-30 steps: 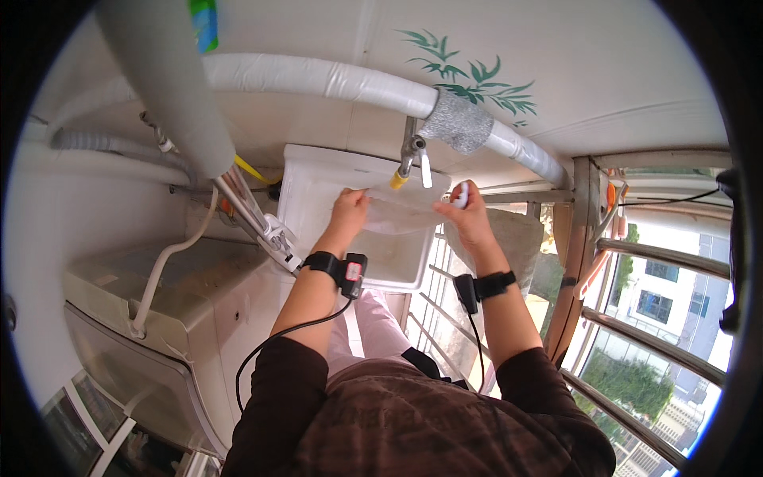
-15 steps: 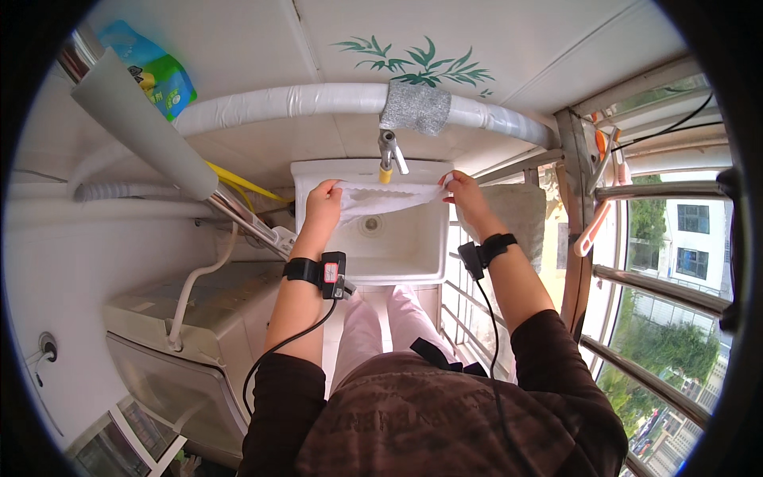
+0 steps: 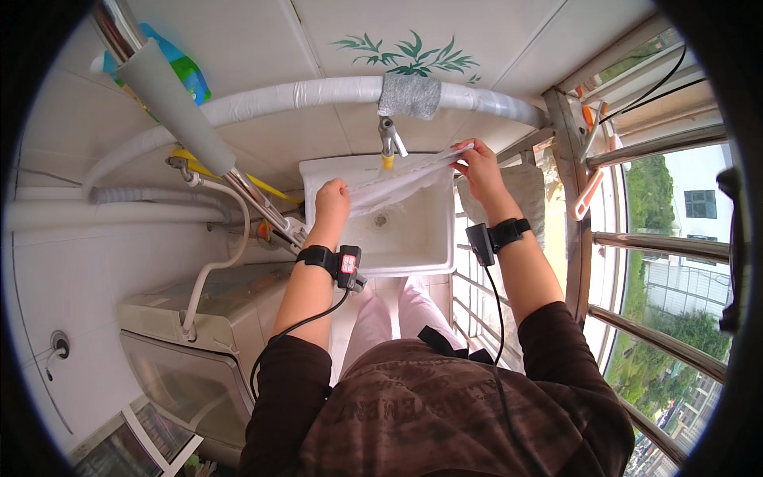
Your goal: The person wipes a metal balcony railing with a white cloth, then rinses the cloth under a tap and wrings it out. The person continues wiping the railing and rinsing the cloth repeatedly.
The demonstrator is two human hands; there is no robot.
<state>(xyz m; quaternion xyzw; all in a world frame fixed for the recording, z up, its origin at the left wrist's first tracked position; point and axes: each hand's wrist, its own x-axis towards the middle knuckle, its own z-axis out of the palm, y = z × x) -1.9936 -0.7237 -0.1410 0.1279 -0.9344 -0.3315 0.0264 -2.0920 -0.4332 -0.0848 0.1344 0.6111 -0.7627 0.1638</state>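
A thin white cloth (image 3: 389, 189) stretches between my hands over the white sink (image 3: 405, 262). My left hand (image 3: 332, 203) is closed on its left end near the sink's left rim. At the right, my right hand (image 3: 479, 168) pinches the other end, held higher and farther off, so the cloth slants up to the right. Just beyond the cloth is the metal tap (image 3: 389, 139) with a yellow nozzle. Below the cloth, the drain (image 3: 381, 221) shows in the basin. What kind of garment or towel the cloth is, I cannot tell.
A grey cloth (image 3: 409, 97) hangs over the wrapped white pipe (image 3: 278, 102) above the tap. A padded metal pole (image 3: 179, 111) slants in at the left, above a washing machine (image 3: 199, 318). Metal window bars (image 3: 664, 246) line the right side.
My right hand has risen and moved right with its end of the cloth. The cloth has gone from nearly level to slanting. The whole view has shifted slightly.
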